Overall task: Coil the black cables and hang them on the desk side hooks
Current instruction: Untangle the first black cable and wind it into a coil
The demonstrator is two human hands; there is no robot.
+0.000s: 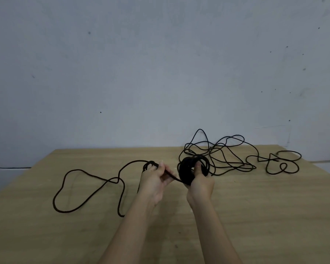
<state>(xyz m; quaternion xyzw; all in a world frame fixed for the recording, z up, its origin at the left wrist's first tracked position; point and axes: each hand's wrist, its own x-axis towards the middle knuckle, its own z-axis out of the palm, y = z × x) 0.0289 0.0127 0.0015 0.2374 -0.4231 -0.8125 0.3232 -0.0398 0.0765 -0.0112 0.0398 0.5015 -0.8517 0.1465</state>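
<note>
Black thick cable wound into a tight coil [186,173] sits above the light wooden desk [255,216], grasped by the right hand [201,184], thumb through its middle. The left hand [155,180] pinches the strand leading into it. Its loose length [54,201] loops leftwards on the desk. A thinner black cable tangle [215,149] lies just behind the coil by the grey wall [160,73].

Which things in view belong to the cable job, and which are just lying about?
Job: thick coil in the right hand; its loose tail in the left hand; thin tangled cable.
Just there: desk, wall. No hooks in view.
</note>
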